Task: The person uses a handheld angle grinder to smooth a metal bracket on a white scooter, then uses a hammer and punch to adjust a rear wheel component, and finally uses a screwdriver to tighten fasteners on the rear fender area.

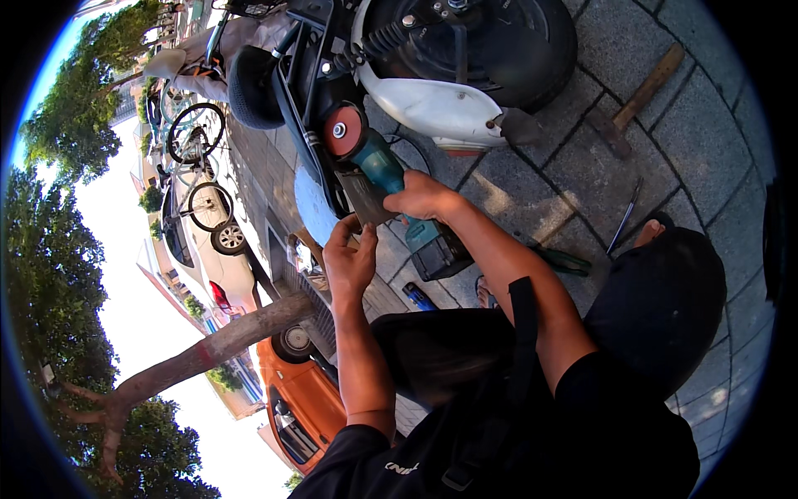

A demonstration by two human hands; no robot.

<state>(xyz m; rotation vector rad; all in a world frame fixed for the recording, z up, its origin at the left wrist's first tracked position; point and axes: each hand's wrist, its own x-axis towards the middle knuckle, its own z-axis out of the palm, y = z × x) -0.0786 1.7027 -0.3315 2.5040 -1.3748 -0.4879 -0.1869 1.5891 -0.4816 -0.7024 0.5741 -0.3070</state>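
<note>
A single wide fisheye view, worn on the head, looks down from close by at the left hand (350,259) and right hand (422,198) near its centre. The scene lies sideways, with sky (112,241) toward nine o'clock and paving (706,121) toward three.

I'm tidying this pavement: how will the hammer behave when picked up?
The hammer probably feels head-heavy, given its blocky, metal-looking head. Its straight wooden handle should stay stiff. It seems unlikely to roll, since the head sits crosswise.
</note>
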